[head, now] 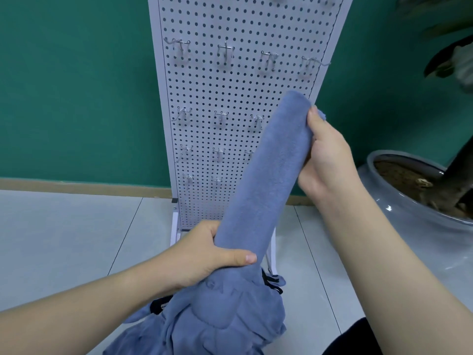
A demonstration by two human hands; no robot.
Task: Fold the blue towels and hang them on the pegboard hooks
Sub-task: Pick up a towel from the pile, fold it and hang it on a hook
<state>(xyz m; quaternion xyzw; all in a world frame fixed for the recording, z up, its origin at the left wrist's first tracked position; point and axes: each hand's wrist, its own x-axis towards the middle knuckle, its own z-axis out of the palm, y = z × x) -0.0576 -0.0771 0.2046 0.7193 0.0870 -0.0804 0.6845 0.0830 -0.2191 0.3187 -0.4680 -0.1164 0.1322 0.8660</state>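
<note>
A green wall (76,98) backs a pale tiled floor (64,239), and a white pegboard (230,139) stands upright against that wall on a small foot. To the right sits a big grey pot (409,201) with soil and a dark plant stem in it.

Low in the view, nearest the camera, lies a heap (217,321) of blue towels, with something black showing at its edges; what that is cannot be told. From the heap rises 1 towel (268,170), gathered into a long narrow band that slants up to the right across the board's lower right part.

The right hand (330,155) grips the band near its top end, fingers curled behind the cloth and thumb lying along its edge. The left hand (204,254) grips it low down, just above the heap, thumb wrapped across the front and fingers closed round the back.

The hooks (225,53) sit in rows, 4 in the top row in view, and all that show are bare.

The step in hand looks like folding, not hanging. To do it well, the band should probably be drawn taut between the 2 hands so its edges line up, then doubled at the middle, and the lower end should be lifted free of the heap so no other towel drags along.
</note>
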